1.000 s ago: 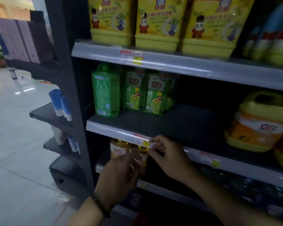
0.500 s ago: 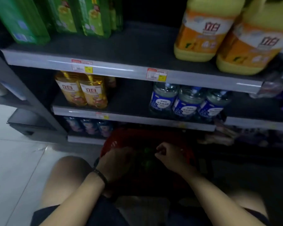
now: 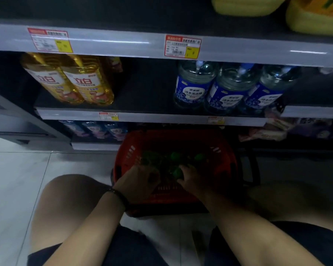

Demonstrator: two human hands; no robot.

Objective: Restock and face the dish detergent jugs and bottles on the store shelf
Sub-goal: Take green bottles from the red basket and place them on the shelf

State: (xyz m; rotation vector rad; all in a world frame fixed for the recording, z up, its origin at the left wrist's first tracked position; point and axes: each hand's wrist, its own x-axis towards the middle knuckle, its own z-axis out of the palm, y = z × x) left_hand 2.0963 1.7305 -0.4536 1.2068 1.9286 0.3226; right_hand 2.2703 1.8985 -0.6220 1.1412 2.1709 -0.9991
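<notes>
Green-capped detergent bottles [image 3: 174, 156] lie in the red plastic basket [image 3: 127, 156] at six o'clock below the grey shelf [image 3: 161, 117], the fingers of the left hand [image 3: 140, 181] and right hand [image 3: 197, 179] buried among them, grip unclear, so a blind lift may drop one.

I wear a thin dark cord bracelet [image 3: 117, 196] on my left wrist and dark fabric shorts [image 3: 306, 246] cut above the knee; forearms and knees are bare.
</notes>
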